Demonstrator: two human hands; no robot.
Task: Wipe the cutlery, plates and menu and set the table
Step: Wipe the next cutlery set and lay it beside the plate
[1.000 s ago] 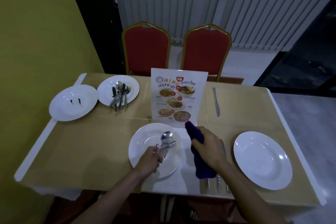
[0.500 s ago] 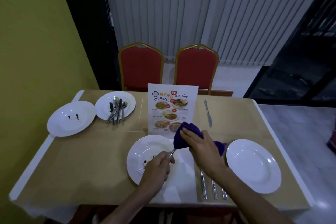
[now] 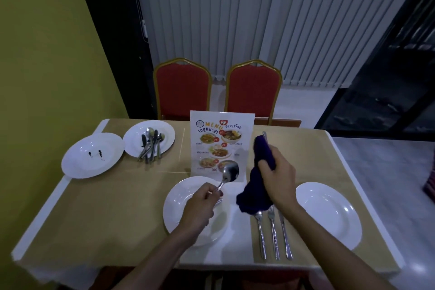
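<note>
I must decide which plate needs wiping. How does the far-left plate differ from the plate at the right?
The far-left plate has small dark marks in its well; the right plate looks spotless. The far-left plate sits beside a plate loaded with cutlery; the right plate sits beside three neatly laid pieces of cutlery. Both are white, round and hold no cutlery.

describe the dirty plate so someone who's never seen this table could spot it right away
Find the yellow wall left of the table. The white plate closest to it, at the table's left edge, is the one. Only it bears small dark smudges; the neighbouring plate holds a pile of cutlery.
</note>
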